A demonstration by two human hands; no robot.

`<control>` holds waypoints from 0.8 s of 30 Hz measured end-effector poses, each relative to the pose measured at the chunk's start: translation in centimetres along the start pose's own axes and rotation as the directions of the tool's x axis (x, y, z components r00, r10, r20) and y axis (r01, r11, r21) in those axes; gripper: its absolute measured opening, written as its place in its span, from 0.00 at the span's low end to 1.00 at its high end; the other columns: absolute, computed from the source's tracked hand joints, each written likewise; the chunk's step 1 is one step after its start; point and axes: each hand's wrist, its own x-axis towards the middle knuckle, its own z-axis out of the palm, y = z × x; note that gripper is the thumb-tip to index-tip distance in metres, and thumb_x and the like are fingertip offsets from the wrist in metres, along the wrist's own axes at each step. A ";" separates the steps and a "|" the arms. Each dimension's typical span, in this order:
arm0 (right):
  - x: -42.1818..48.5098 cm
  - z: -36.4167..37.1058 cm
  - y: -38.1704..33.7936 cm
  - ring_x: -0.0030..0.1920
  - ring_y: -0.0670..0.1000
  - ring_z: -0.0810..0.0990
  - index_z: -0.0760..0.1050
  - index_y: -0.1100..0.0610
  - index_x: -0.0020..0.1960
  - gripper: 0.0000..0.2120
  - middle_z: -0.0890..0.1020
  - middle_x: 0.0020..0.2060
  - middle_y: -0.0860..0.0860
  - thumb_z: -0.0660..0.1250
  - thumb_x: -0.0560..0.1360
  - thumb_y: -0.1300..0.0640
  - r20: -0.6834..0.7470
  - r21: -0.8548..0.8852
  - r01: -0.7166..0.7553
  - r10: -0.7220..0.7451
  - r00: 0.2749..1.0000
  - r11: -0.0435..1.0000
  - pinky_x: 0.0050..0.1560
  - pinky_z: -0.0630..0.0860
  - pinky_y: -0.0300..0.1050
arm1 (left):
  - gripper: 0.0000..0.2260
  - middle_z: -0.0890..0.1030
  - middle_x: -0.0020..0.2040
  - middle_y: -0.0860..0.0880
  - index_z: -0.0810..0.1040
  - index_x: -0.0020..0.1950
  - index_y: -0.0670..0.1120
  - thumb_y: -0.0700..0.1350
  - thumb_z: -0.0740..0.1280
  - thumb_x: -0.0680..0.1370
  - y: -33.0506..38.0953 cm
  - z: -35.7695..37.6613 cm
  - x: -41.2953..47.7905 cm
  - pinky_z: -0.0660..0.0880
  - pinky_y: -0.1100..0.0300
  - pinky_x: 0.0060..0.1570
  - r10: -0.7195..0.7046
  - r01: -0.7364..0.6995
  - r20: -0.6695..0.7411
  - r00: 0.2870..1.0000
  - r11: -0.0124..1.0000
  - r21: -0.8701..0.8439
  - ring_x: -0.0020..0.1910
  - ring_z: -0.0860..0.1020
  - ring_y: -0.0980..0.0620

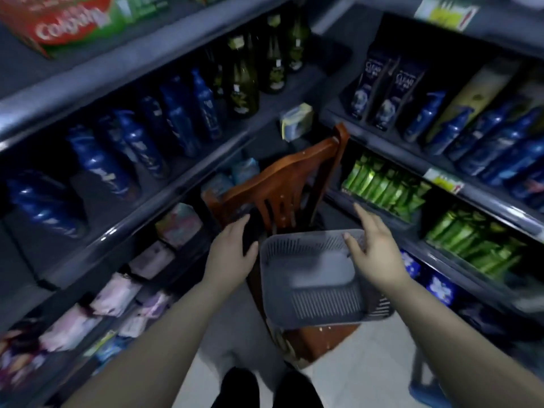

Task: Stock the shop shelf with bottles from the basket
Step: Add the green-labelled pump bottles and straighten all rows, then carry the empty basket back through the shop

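**STOCK ENTRY: BASKET ON CHAIR, BOTH HANDS AT RIM**

Item 1. Grey slotted plastic basket (pixel 326 304), rectangular. Sits on seat of brown plastic chair (pixel 282 178), between the two hands. Picture blurred; basket floor reads as plain pale grey.

Item 2. Left hand (pixel 232 245). Fingers straight and close together, pointing away from the person; thumb held out to the side. Basket's left rim is just beside thumb tip; contact can't be told. Chair back is just beyond fingertips.

Item 3. Right hand (pixel 372 245). Fingers straight and spread apart, gripping nothing. Basket's far right corner lies under thumb and palm; whether thumb rests on rim can't be told. Index finger points toward the green sachet packs (pixel 379 184) on the low right shelf.

Item 4. Dark blue plastic bottles (pixel 138 145), approx. two rows, on grey metal shelf (pixel 164 189) well up and left of left fingers. Dark green glass bottles (pixel 244 83) at far end of same shelf.

Item 5. More blue bottles (pixel 482 136) on right-hand shelf, well above right fingers.

Item 6. Misc.: pink soft packs (pixel 114 293) on lower shelf left of left wrist; red cardboard boxes (pixel 67 22) on top shelf.
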 end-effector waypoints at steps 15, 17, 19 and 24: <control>-1.6 10.1 17.7 0.72 0.63 0.61 0.54 0.55 0.78 0.32 0.62 0.73 0.61 0.62 0.78 0.50 0.017 -0.056 -0.523 0.525 0.851 0.850 0.69 0.61 0.58 | 0.32 0.67 0.71 0.42 0.53 0.78 0.48 0.44 0.65 0.78 -7.6 17.9 0.7 0.75 0.49 0.48 -0.253 0.270 0.204 0.946 0.961 -0.061 0.59 0.73 0.38; -1.4 11.4 19.7 0.73 0.64 0.60 0.52 0.53 0.78 0.33 0.60 0.74 0.61 0.61 0.78 0.47 0.025 -0.059 -0.568 0.570 0.821 0.821 0.70 0.61 0.61 | 0.34 0.62 0.74 0.41 0.49 0.79 0.49 0.42 0.65 0.78 -8.1 19.7 0.7 0.75 0.50 0.49 -0.317 0.333 0.185 0.930 0.941 -0.061 0.59 0.74 0.36; -1.0 12.4 21.3 0.73 0.63 0.60 0.52 0.51 0.78 0.32 0.61 0.74 0.60 0.60 0.78 0.48 0.058 -0.054 -0.581 0.584 0.810 0.812 0.71 0.60 0.61 | 0.35 0.61 0.75 0.42 0.47 0.79 0.49 0.41 0.64 0.79 -8.2 21.1 0.5 0.70 0.56 0.52 -0.347 0.364 0.156 0.925 0.926 -0.099 0.63 0.72 0.40; 0.1 13.5 23.6 0.66 0.60 0.72 0.53 0.45 0.77 0.29 0.68 0.71 0.57 0.58 0.79 0.55 0.054 -0.008 -0.602 0.601 0.797 0.799 0.67 0.67 0.53 | 0.35 0.59 0.75 0.41 0.42 0.79 0.46 0.39 0.62 0.80 -8.7 22.8 0.1 0.64 0.61 0.55 -0.406 0.420 0.126 0.905 0.900 -0.117 0.65 0.68 0.42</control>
